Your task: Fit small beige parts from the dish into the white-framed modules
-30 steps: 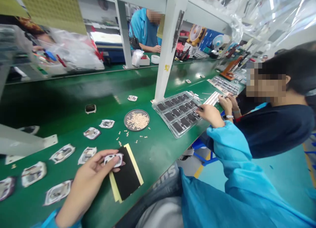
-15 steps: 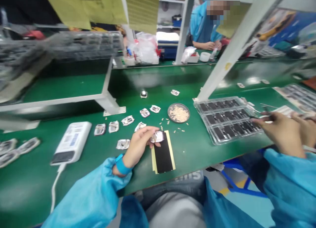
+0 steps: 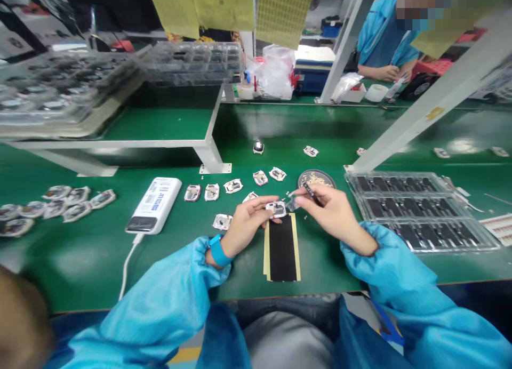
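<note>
My left hand [image 3: 248,218] is closed on a small white watch case [image 3: 276,209], its inner side turned up, just above a black strip [image 3: 282,251] with yellow edges. Close on its right, my right hand [image 3: 334,211] pinches a small dark, partly see-through piece [image 3: 292,204] against or right beside the case; whether they touch I cannot tell. A thin black stick with pale marks [image 3: 310,191] also sits between the right fingers. More watch cases [image 3: 212,192] lie loose on the green mat to the left. Behind my right hand, a round dish [image 3: 318,173] of small beige bits is partly hidden.
A clear tray [image 3: 416,206] of black rectangular parts lies at the right. On the left are a white power bank [image 3: 156,205] with a cable and a cluster of cases [image 3: 66,205]. A metal shelf leg [image 3: 214,158] stands behind. Across the bench a person [image 3: 384,43] works.
My right hand has come from the clear tray to the watch case, bringing the small dark piece and black stick. My left hand still holds the case. The view has swung left.
</note>
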Motion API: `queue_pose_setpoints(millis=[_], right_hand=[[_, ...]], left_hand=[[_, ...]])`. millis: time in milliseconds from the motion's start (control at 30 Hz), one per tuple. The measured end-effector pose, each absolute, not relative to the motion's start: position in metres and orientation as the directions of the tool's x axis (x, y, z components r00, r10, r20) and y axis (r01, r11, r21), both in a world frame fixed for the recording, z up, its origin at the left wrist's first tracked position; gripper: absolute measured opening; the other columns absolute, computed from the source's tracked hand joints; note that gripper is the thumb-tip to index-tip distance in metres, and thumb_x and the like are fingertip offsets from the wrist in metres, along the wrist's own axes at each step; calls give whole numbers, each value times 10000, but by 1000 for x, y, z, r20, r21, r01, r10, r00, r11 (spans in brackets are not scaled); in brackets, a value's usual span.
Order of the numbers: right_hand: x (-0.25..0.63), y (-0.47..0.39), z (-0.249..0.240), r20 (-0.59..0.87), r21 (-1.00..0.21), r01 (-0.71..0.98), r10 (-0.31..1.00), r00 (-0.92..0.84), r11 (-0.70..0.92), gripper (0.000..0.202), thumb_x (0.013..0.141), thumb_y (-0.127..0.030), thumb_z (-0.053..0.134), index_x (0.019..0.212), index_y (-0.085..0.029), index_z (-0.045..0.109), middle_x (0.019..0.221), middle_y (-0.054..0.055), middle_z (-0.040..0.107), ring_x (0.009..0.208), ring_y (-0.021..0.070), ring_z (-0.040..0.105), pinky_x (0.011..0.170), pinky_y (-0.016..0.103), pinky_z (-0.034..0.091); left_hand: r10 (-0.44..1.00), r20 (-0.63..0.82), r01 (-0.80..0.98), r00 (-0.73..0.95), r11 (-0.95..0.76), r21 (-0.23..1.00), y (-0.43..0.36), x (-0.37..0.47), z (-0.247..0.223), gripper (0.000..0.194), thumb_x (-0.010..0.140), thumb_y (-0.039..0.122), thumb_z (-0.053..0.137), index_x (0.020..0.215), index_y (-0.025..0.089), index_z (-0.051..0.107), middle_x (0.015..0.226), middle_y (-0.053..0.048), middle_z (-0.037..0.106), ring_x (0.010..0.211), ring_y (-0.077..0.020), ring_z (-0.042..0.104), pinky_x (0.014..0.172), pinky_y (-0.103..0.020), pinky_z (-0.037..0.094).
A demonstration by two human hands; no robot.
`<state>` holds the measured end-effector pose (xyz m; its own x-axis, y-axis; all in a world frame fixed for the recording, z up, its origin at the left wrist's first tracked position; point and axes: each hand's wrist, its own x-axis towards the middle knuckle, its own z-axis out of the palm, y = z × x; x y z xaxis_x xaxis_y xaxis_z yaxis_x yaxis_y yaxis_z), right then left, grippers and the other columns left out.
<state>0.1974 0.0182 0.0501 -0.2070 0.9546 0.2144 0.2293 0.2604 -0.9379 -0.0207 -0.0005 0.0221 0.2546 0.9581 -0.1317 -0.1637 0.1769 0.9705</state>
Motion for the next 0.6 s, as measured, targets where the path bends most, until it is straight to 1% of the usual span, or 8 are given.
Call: queue_pose_setpoints(millis=[67,133,167,233,333,400,467,600], right_hand=[[190,16,41,170,-959,175,947,-272,222,192,869,-351,741,1008,-220,756,989,49,776,907,213,737,854,367,605],[186,13,32,114,-983,105,951,-288,149,234,857,-345,755,1053,-219,747,1015,50,775,935,208,737,889,369,600],[185,11,28,82,-992,67,955,-285,105,262,847,-348,767,1070,-213,740,1012,52,775,937,206,737,902,371,598],[181,9,22,29,-1000,-5,965,-260,29,303,823,-364,792,1070,-200,728,974,55,776,905,201,740,896,371,601],[175,7,19,-7,-998,-67,986,-167,-18,313,767,-385,838,981,-190,716,877,44,767,809,190,734,814,350,613],[171,5,19,11,-998,-63,996,-94,5,298,734,-384,861,897,-192,701,821,30,749,750,179,716,747,327,608],[170,4,21,49,-999,-9,997,-51,49,270,732,-372,862,838,-196,686,791,24,730,713,170,692,690,308,591],[175,4,26,102,-981,158,991,-81,114,221,775,-360,826,869,-197,710,786,26,710,639,150,622,578,287,529]], left_hand=[[967,-110,-143,230,145,979,-1,-19,20,447,818,258,742,1235,114,669,985,-105,770,856,-213,740,700,-268,547],[977,-77,-105,198,99,990,-3,-18,16,465,809,237,747,1253,128,662,1052,-105,759,909,-207,727,798,-295,566],[981,-55,-78,184,71,994,-4,-17,14,469,814,229,738,1267,138,658,1070,-101,753,922,-203,719,816,-299,567],[985,-14,-11,170,16,1000,-7,-15,11,478,828,209,707,1299,157,646,1067,-89,746,905,-190,701,796,-293,564],[986,37,76,164,-50,996,-10,-11,10,524,832,166,669,1353,178,615,1064,-76,733,793,-148,654,736,-271,547],[985,64,108,159,-82,991,-12,-10,11,568,825,159,675,1386,183,591,1110,-81,718,725,-122,607,709,-265,537],[985,76,122,155,-95,988,-13,-8,14,587,822,172,692,1398,178,580,1144,-89,708,693,-110,573,700,-265,533],[986,56,115,155,-74,991,-13,-8,19,587,821,202,708,1394,176,584,1140,-92,714,694,-117,571,686,-265,527]])
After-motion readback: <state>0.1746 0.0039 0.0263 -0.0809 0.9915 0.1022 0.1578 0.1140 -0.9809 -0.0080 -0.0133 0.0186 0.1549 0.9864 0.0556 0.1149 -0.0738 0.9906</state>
